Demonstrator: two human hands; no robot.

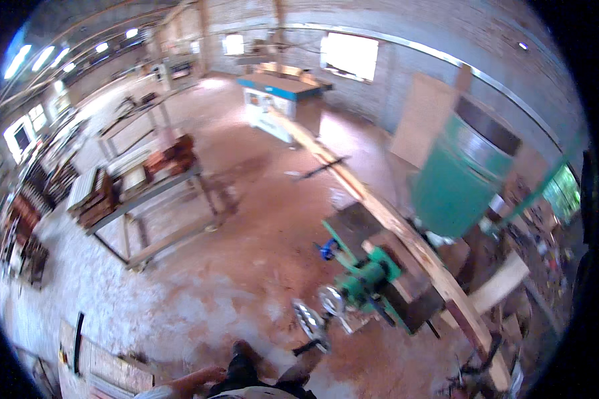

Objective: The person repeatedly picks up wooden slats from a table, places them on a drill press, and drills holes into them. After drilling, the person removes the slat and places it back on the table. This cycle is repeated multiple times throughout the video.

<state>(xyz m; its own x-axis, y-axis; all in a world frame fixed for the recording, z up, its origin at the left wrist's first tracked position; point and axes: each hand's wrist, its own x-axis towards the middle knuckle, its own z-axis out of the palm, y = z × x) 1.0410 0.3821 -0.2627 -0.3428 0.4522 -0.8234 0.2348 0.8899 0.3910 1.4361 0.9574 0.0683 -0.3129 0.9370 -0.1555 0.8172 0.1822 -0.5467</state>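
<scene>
My left forearm comes in at the lower edge, and my left hand [211, 374] is beside my dark-clothed leg. The hand is blurred, and its fingers cannot be made out. A brownish, blurred shape [305, 367] by my other leg may be my right hand, below the dark handle of a metal handwheel [311, 326]. Whether it touches that handle is unclear. The handwheel belongs to a green woodworking machine [366, 279] ahead to the right. A long wooden beam [386, 214] runs across the machine.
On the left, a metal-framed table [154, 188] carries stacked wood pieces. A blue-and-white machine table [273, 86] stands farther back. To the right are a large green drum [459, 173], a leaning board [422, 120] and scattered offcuts. Planks [103, 366] lie near the lower left.
</scene>
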